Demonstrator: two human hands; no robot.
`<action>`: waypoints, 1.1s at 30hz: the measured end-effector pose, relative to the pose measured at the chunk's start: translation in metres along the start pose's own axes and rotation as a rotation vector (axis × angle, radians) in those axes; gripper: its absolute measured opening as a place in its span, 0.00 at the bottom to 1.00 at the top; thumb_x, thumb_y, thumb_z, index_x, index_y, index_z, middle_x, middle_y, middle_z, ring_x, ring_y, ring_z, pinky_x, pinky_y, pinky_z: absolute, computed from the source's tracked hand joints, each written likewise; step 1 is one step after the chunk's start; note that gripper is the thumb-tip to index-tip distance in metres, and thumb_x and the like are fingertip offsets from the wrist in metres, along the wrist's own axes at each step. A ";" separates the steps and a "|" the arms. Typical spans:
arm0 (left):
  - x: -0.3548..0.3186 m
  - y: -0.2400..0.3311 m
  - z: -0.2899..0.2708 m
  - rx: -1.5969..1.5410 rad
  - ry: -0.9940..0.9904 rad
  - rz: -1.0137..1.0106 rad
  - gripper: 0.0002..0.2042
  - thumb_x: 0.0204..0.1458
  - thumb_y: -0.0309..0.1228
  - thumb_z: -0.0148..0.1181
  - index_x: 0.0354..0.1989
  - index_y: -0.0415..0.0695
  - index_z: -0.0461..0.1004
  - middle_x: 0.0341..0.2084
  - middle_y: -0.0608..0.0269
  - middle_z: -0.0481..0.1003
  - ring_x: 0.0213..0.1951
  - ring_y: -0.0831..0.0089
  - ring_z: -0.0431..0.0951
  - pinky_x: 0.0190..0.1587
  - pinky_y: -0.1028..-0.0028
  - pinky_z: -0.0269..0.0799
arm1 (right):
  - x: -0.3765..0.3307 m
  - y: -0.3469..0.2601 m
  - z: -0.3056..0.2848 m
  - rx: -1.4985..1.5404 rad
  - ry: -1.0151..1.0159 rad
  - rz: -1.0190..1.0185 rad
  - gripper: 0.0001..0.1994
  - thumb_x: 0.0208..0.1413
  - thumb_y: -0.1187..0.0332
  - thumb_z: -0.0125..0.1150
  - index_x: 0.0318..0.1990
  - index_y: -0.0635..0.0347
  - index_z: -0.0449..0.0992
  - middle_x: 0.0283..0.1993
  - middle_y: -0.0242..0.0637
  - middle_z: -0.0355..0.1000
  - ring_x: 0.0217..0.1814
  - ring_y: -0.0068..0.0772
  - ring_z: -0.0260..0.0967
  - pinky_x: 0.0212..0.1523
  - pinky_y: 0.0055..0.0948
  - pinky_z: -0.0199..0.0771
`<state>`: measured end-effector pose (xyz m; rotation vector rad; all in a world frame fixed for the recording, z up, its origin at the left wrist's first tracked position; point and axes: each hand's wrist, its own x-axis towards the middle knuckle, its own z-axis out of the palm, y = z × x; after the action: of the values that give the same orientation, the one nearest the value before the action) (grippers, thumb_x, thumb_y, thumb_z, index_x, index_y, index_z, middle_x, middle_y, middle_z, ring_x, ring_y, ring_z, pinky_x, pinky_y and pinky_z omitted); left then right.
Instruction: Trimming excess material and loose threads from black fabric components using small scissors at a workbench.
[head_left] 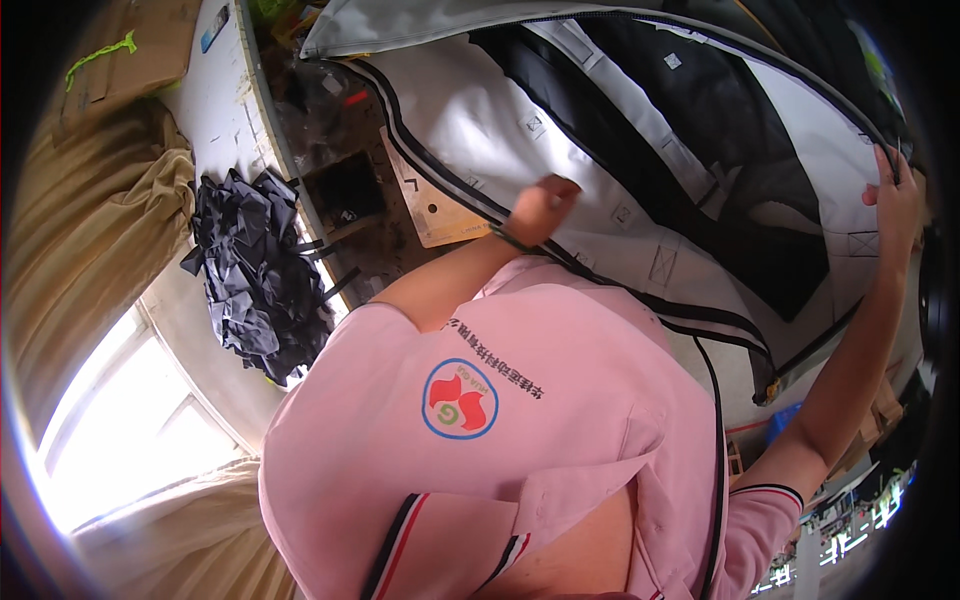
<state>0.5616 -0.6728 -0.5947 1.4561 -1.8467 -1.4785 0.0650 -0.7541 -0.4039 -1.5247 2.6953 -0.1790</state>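
Both hands (540,208) (893,205) grip half-hidden fabric panel (600,150).

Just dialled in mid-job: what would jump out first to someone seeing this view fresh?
A pink polo shirt with a round red-and-green badge fills the lower middle. Above it spreads a big white fabric panel with black sections and zipper edging; the left hand presses on its middle and the right hand grips its right edge. At left, a heap of black fabric pieces lies on the white table.

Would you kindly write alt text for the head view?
A person in a pink shirt spreads a large white and black fabric panel, left hand on its middle, right hand gripping its edge. Dark cloth pieces lie heaped nearby.
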 end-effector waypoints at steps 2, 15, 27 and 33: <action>-0.004 -0.020 -0.030 0.103 0.442 -0.026 0.07 0.45 0.23 0.57 0.34 0.43 0.74 0.30 0.56 0.73 0.34 0.59 0.73 0.38 0.65 0.70 | -0.002 0.003 -0.002 0.019 0.007 -0.012 0.23 0.55 0.49 0.56 0.52 0.54 0.73 0.14 0.30 0.66 0.20 0.20 0.68 0.30 0.20 0.65; -0.014 -0.146 -0.082 -1.353 0.366 -0.654 0.21 0.56 0.42 0.51 0.50 0.39 0.68 0.45 0.54 0.73 0.46 0.60 0.72 0.53 0.58 0.65 | 0.007 -0.008 -0.016 0.153 0.018 -0.023 0.20 0.55 0.52 0.55 0.48 0.56 0.76 0.22 0.33 0.71 0.18 0.19 0.67 0.28 0.20 0.65; 0.006 -0.023 -0.112 -1.467 0.150 -0.215 0.34 0.48 0.53 0.58 0.59 0.43 0.60 0.53 0.57 0.68 0.54 0.59 0.67 0.58 0.59 0.61 | 0.036 0.003 -0.023 0.035 0.154 0.052 0.21 0.55 0.51 0.55 0.49 0.55 0.76 0.29 0.34 0.76 0.21 0.19 0.70 0.31 0.20 0.66; 0.027 -0.060 -0.101 -1.039 -0.053 -0.850 0.21 0.50 0.32 0.61 0.51 0.37 0.68 0.43 0.55 0.74 0.45 0.60 0.75 0.51 0.63 0.69 | 0.059 0.013 -0.038 0.087 0.177 0.022 0.20 0.55 0.51 0.55 0.49 0.54 0.76 0.31 0.31 0.76 0.22 0.18 0.70 0.33 0.19 0.69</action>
<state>0.6582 -0.7414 -0.6155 1.5967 -0.1741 -2.2997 0.0199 -0.7950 -0.3662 -1.5224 2.7933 -0.4445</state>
